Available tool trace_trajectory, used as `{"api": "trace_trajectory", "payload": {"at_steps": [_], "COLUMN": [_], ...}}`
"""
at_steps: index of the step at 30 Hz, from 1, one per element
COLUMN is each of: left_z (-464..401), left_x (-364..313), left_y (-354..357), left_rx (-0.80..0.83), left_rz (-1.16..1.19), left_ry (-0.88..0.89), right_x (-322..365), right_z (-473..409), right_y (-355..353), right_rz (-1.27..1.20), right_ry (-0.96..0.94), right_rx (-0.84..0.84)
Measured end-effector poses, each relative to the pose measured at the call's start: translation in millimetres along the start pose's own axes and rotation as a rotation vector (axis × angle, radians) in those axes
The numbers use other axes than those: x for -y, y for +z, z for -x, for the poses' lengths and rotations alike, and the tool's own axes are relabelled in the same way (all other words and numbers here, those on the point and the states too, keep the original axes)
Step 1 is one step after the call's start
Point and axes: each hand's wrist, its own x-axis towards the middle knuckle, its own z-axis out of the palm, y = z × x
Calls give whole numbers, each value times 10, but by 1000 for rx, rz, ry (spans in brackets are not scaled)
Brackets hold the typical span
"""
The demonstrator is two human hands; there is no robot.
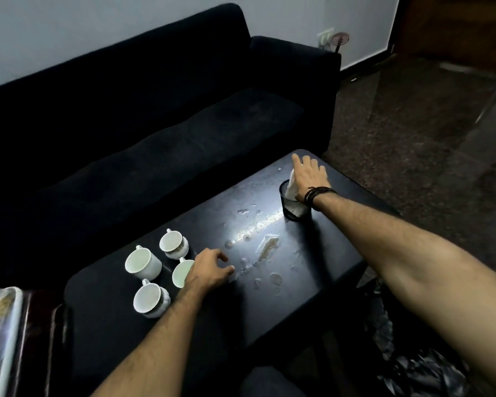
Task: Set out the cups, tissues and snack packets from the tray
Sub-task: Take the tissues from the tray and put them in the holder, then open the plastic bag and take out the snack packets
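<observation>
Four white cups [155, 270] clustered near worktop [312, 270] left edge, left hand [209, 270] resting loosely open beside them; right hand [309, 176] spread over tissues [291, 186] in mesh holder [294, 206].

tray [3, 325] cut off at left edge, contents blurred

My tabletop [312, 259] is dark, worn and blotchy, with a pale glare streak across its middle. At twelve o'clock beyond it stands a dark sofa [155, 118] against a pale wall [69, 27]. At one o'clock a socket [325, 38] sits low on that wall. Speckled floor [413, 133] spreads out at two o'clock. At four o'clock crumpled black plastic [418, 365] lies on the floor beside the tabletop.
</observation>
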Motion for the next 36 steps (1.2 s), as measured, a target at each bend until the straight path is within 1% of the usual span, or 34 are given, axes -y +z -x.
{"api": "trace_trajectory", "payload": {"at_steps": [3, 8, 12, 17, 22, 25, 28, 32, 36], "left_z": [10, 32, 120, 332, 661, 912, 1169, 1564, 2022], "left_x": [-3, -7, 52, 193, 445, 775, 1246, 2014, 2810], "left_y": [5, -81, -206, -430, -746, -970, -1182, -1497, -1665], "left_rx": [2, -20, -52, -114, -237, -321, -380, -463, -593], "left_rz": [13, 33, 36, 11, 51, 35, -35, -100, -158], "left_ry": [3, 25, 27, 29, 14, -32, -99, -261, -490], "right_x": [0, 93, 352, 972, 1697, 2236, 2768, 3509, 4209], "right_z": [-22, 9, 187, 584, 961, 1150, 1352, 1646, 2026], "right_y": [-7, -117, -201, -161, -58, -6, 42, 111, 254], "right_rz": [-8, -15, -53, -84, -146, -180, -265, -353, -403], "right_ry": [10, -46, -178, -397, -566, -692, -758, -851, -949], "right_rx": [-14, -59, -122, -23, 70, 86, 107, 153, 194]}}
